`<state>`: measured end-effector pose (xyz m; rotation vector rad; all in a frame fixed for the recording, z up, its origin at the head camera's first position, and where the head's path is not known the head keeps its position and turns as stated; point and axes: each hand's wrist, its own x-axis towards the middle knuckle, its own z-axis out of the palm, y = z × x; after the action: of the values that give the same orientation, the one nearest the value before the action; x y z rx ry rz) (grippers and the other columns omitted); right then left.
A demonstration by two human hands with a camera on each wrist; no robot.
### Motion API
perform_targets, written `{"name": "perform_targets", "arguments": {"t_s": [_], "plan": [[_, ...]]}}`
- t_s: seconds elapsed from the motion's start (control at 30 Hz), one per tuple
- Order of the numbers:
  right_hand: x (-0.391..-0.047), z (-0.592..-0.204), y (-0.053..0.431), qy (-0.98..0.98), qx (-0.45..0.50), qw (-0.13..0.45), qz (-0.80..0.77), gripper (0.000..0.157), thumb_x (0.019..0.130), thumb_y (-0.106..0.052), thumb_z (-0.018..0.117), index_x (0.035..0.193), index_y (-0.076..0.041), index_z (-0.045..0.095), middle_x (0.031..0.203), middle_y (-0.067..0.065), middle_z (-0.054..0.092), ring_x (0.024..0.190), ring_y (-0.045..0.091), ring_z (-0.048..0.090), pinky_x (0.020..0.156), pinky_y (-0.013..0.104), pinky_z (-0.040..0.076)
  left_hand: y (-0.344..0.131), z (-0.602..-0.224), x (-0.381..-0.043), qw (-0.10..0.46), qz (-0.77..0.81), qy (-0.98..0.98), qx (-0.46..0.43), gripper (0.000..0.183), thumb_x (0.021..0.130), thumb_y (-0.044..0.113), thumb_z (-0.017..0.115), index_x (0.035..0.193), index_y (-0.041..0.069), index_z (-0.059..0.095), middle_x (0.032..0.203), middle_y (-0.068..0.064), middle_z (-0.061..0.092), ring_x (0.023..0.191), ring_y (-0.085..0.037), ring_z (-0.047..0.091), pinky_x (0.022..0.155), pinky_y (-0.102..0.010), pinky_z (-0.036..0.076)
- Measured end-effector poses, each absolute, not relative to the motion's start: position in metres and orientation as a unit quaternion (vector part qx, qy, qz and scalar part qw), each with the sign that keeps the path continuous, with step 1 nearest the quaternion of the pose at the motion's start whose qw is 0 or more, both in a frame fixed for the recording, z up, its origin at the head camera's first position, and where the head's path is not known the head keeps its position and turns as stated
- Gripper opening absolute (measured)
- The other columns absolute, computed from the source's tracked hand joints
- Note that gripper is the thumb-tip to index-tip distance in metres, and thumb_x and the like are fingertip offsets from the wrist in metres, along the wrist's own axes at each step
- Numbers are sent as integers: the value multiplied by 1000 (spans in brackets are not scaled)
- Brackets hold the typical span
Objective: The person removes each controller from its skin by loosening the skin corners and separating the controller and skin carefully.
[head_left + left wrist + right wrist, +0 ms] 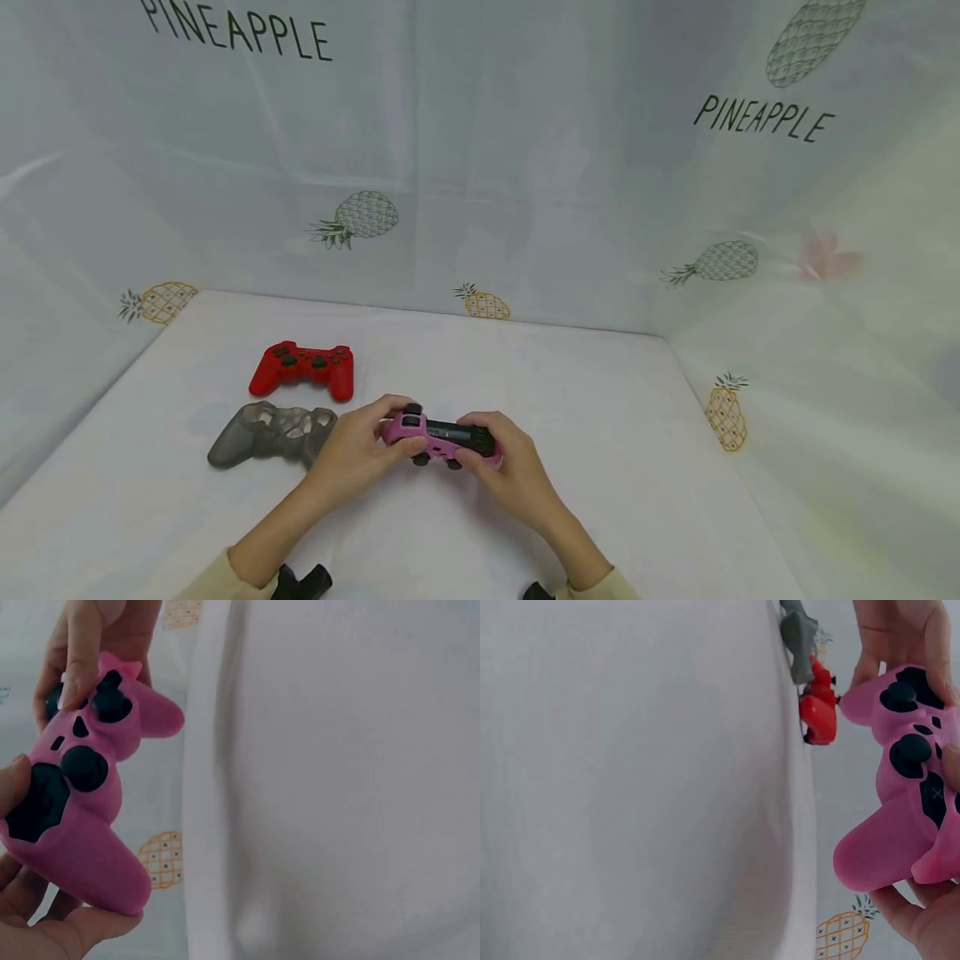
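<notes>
Pink controller (438,447) was held over white surface (600,417) between its left and right edges, left hand (360,446) and right hand (506,462) each gripping one end; red controller (302,367) lay toward far-left corner, grey controller (264,433) just beside it

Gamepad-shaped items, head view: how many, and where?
3: the pink one is held by the left hand and right hand; the red one lies at left; the grey one is just below it in the image, partly hidden by the left hand.
</notes>
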<state>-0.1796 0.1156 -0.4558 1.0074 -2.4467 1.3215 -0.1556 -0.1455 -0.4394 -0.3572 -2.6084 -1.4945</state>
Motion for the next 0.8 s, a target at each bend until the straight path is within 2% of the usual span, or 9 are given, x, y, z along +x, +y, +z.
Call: {"name": "perform_targets", "arguments": {"t_s": [0.13, 0.27, 0.33, 0.4, 0.47, 0.57, 0.67, 0.8], "plan": [[-175, -454, 122, -825, 312, 88, 464, 37, 95, -16, 82, 127, -24, 66, 120, -9, 68, 99, 12, 66, 81, 29, 59, -143, -436, -161, 27, -493, -854, -165, 47, 89, 39, 87, 128, 23, 66, 101, 9, 71, 84, -12, 62, 68, -27, 49], [-171, -452, 130, -826, 304, 94, 466, 38, 94, -14, 83, 126, -27, 67, 118, -10, 69, 94, 12, 64, 74, 29, 59, -150, -430, -172, -28, -477, -842, -252, 42, 95, 40, 81, 131, 26, 64, 110, 12, 70, 100, -12, 66, 92, -37, 57], [-170, -451, 134, -823, 314, 102, 463, 37, 94, -13, 83, 125, -26, 67, 117, -9, 69, 94, 12, 64, 74, 29, 58, -155, -427, -180, -69, -481, -824, -291, 33, 102, 37, 74, 132, 27, 64, 116, 12, 71, 109, -13, 67, 103, -44, 55], [-170, -449, 138, -817, 329, 111, 461, 36, 93, -13, 83, 123, -24, 67, 116, -7, 70, 95, 12, 64, 76, 29, 57, -160, -424, -188, -112, -490, -807, -311, 26, 109, 33, 63, 134, 27, 66, 122, 11, 71, 117, -14, 66, 109, -45, 51], [-169, -447, 141, -809, 342, 118, 463, 34, 94, -12, 82, 122, -22, 68, 115, -5, 70, 97, 13, 64, 77, 27, 56, -161, -421, -195, -148, -503, -790, -319, 28, 113, 31, 53, 136, 26, 68, 130, 8, 70, 125, -17, 63, 111, -42, 48], [-168, -446, 145, -799, 359, 120, 466, 32, 94, -13, 82, 122, -20, 69, 116, -3, 71, 99, 14, 65, 77, 26, 56, -161, -420, -204, -187, -516, -768, -331, 34, 116, 30, 45, 139, 22, 69, 136, 4, 69, 131, -20, 60, 111, -36, 46], [-167, -444, 146, -793, 372, 115, 468, 31, 95, -14, 81, 123, -18, 69, 116, -1, 71, 98, 15, 65, 74, 27, 56, -159, -420, -208, -210, -526, -745, -354, 34, 116, 28, 45, 138, 19, 69, 137, 0, 69, 130, -23, 61, 109, -34, 47], [-167, -443, 149, -792, 381, 116, 462, 32, 94, -12, 82, 122, -18, 69, 116, -1, 71, 95, 14, 64, 70, 28, 55, -158, -422, -211, -206, -512, -738, -388, 30, 114, 24, 48, 133, 19, 72, 131, 0, 71, 122, -21, 63, 103, -34, 50]]}}
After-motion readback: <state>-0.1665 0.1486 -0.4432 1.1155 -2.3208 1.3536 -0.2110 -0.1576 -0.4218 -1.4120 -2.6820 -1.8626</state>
